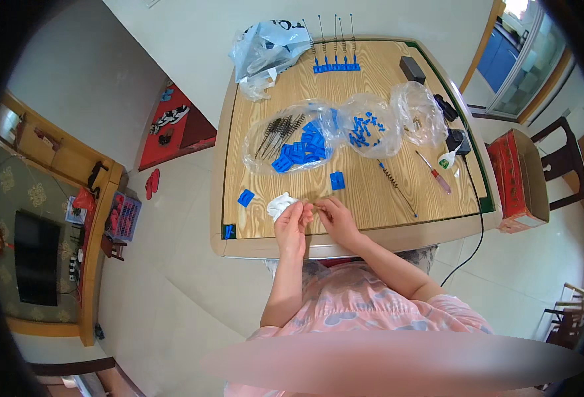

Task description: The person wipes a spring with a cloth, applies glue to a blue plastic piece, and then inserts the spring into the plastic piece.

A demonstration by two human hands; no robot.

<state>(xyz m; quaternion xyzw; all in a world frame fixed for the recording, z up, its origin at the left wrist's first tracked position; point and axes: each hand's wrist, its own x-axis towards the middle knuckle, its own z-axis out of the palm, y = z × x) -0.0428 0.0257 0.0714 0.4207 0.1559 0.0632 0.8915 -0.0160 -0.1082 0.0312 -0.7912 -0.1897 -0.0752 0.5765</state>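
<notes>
Near the front edge of the wooden table, my left hand [292,223] is closed, its fingertips pinched together. A crumpled white tissue or cloth [280,206] touches it on the left; whether the fingers grip it or it lies beneath them is unclear. Just to the right, my right hand [339,221] also pinches, its fingertips almost meeting the left ones. Whatever is between the fingers is too small to name. One flat blue plastic piece [245,198] lies left of the tissue, another blue piece [337,180] beyond my right hand. A spring-wound rod [398,188] lies to the right.
Farther back, an open plastic bag [249,157] holds blue pieces and dark spring rods. Beside it are a bag of small blue parts [367,130] and another clear bag [416,126]. A blue rack [336,68] holds upright rods. A screwdriver [435,175] lies right, near a cable [482,228].
</notes>
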